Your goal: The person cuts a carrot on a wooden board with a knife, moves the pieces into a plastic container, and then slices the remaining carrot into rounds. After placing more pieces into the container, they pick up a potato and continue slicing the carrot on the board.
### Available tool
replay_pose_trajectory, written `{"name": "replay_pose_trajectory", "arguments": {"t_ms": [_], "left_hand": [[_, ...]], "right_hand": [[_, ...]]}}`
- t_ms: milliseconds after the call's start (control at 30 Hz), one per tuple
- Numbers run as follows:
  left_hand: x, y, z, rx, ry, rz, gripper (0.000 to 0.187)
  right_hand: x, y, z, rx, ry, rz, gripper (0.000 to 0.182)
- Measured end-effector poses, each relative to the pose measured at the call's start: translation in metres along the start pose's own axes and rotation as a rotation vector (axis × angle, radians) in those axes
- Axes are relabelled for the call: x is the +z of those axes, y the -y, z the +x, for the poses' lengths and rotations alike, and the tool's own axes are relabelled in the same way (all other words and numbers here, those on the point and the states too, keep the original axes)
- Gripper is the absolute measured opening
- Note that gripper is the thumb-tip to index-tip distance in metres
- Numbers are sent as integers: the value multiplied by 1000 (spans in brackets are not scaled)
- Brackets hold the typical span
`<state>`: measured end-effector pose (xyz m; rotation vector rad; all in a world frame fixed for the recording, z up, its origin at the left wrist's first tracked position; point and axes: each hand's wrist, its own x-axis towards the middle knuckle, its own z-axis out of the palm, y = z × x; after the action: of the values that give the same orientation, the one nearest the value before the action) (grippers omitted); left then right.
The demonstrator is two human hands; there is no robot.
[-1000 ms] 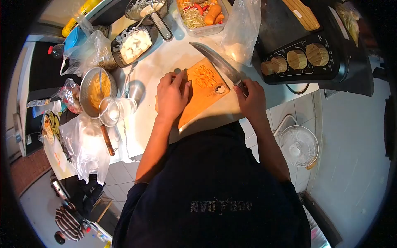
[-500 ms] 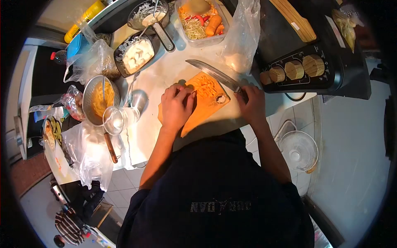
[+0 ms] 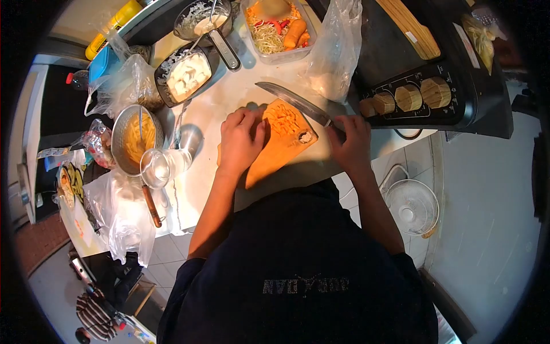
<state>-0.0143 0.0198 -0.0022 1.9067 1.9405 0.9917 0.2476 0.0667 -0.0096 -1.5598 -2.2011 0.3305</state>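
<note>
An orange-toned cutting board (image 3: 275,163) lies slanted on the counter in front of me. Chopped orange pieces (image 3: 282,119) are heaped on its upper part, beside a hole with something pale in it. My left hand (image 3: 240,140) rests at the board's left side, palm down, fingers bent and thumb apart, close to the heap; what lies under the fingertips is hidden. My right hand (image 3: 350,143) is closed round the dark handle of a large kitchen knife (image 3: 295,102), whose blade points left across the board's far edge.
A black stove (image 3: 412,100) with wooden knobs stands right. Behind the board are a plastic tub of food (image 3: 281,54), a clear bag (image 3: 335,57) and a square black pan (image 3: 183,77). Left are a pot (image 3: 120,146), a clear cup (image 3: 157,167) and plastic bags (image 3: 123,212).
My left hand has shifted slightly left, its thumb and fingers further apart. The knife and my right hand stay almost in place.
</note>
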Motion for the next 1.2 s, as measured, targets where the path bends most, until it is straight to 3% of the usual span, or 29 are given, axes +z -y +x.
{"name": "replay_pose_trajectory", "arguments": {"t_ms": [100, 267, 300, 667, 867, 1067, 1133, 1200], "left_hand": [[-2, 2, 7, 37, 81, 8, 34], [2, -3, 13, 44, 223, 23, 44], [3, -3, 14, 62, 236, 27, 43], [8, 1, 8, 54, 239, -137, 38], [-1, -1, 13, 28, 294, -128, 44], [-4, 3, 19, 173, 291, -62, 49], [-9, 4, 26, 37, 396, -196, 45], [-14, 11, 34, 62, 412, -231, 39]], "right_hand": [[-3, 18, 12, -115, -69, 57, 35], [8, 58, 19, -284, 100, 288, 54], [6, 63, 21, -242, 212, 276, 64], [26, 67, 32, -209, 287, 303, 65], [25, 72, 33, -212, 292, 303, 62], [25, 72, 35, -193, 343, 289, 62], [24, 72, 35, -186, 338, 305, 61], [21, 72, 34, -186, 318, 330, 58]]}}
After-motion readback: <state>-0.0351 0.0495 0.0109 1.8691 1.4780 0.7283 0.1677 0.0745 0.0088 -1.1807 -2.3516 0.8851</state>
